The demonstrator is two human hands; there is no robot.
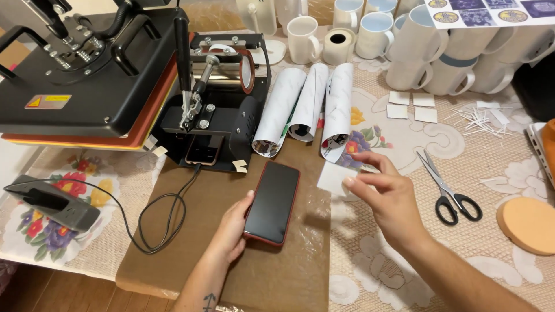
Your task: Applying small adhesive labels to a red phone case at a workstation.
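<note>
Lace tablecloth (404,277) with raised floral patterns covers the work surface; a brown mat (272,271) with a glossy film lies over it at lower centre.

Your left hand (231,231) grips the phone (272,202) by its left edge, thumb on the rim. The phone is a flat, dark-screened slab in a red case, lying on the mat at centre frame, tilted slightly to the right.

Your right hand (384,199) hovers just right of the phone, pinching a small white paper square (334,178) between thumb and fingertips.

Surroundings:
- Upper left: a black flat heat press (87,75) with an orange pad layer beneath its plate.
- Upper centre: a black mug press (222,104) with a lever and a cylindrical metal element, just above the phone. A black cable (165,219) loops from it across the mat.
- Left edge: a grey oblong device (52,205) on a flowered cloth.
- Above your right hand: three rolled white paper tubes (309,107), printed ends facing you.
- Top: a cluster of glossy white mugs (422,52), some stacked.
- Right: black-handled scissors (448,190), blades shut, near your right hand.
- Right edge: a round tan disc (529,224).
- Upper right: small white paper squares (413,105) and thin paper offcuts (477,118).
</note>
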